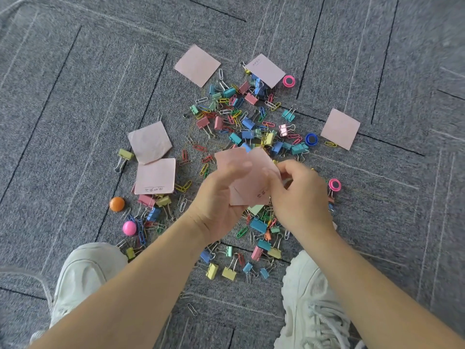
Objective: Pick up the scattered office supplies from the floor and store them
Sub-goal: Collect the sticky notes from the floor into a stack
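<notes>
Both hands hold a small stack of pink sticky notes point(249, 182) above the floor. My left hand point(221, 200) grips the stack from the left, thumb across its top. My right hand point(299, 192) pinches its right edge. Under and around the hands lies a scatter of coloured binder clips point(247, 123) and paper clips point(200, 148). More pink notes lie loose on the carpet: far left point(197, 65), far right point(265, 70), right point(340, 128), and two overlapping at the left point(151, 142) point(156, 176).
Round magnets lie among the clips: pink-rimmed ones point(288, 81) point(334, 185), a blue one point(311, 139), an orange one point(117, 204) and a pink one point(129, 227). My white shoes point(83, 275) point(309, 303) stand on the grey carpet on either side of the pile.
</notes>
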A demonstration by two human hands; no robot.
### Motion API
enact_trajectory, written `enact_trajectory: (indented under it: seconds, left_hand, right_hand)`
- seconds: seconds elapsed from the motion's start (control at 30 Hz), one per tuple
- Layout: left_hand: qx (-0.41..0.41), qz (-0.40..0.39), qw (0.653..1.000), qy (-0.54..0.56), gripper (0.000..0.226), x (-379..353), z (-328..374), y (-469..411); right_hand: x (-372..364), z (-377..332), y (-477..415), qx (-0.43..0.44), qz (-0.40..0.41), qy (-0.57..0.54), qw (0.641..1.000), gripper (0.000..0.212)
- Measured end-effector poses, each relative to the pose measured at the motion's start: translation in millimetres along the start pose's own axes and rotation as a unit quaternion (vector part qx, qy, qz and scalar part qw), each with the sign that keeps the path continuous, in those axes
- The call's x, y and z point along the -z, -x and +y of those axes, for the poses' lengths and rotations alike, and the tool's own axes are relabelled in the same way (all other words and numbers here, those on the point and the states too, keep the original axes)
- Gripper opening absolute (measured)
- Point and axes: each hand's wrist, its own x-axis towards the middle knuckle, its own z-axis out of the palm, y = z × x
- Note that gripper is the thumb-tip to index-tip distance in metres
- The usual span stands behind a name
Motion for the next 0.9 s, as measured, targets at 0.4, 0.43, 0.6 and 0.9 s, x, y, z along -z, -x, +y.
enact_trajectory:
  seconds: [0.4, 0.43, 0.6, 0.9]
  left_hand:
    - [0.024, 0.02, 0.982, -0.186, 0.01, 18, -3, -1]
    - [0.018, 0.021, 0.978, -0.206, 0.012, 18, -2, -1]
    - [-0.007, 0.006, 0.963, -0.268, 0.031, 14, 1, 0]
    - [-0.09, -0.039, 0.92, -0.378, 0.041, 6, -7, -3]
  right_hand:
    - [17, 12, -9, -0.063, -0.114, -0.085, 0.988, 0.016]
    - [18, 13, -10, -0.083, -0.109, -0.124, 0.983, 0.013]
    - [11, 17, -5, -0.19, -0.077, -0.311, 0.928, 0.005]
    - [9, 31, -7, -0.131, -0.098, -0.225, 0.961, 0.009]
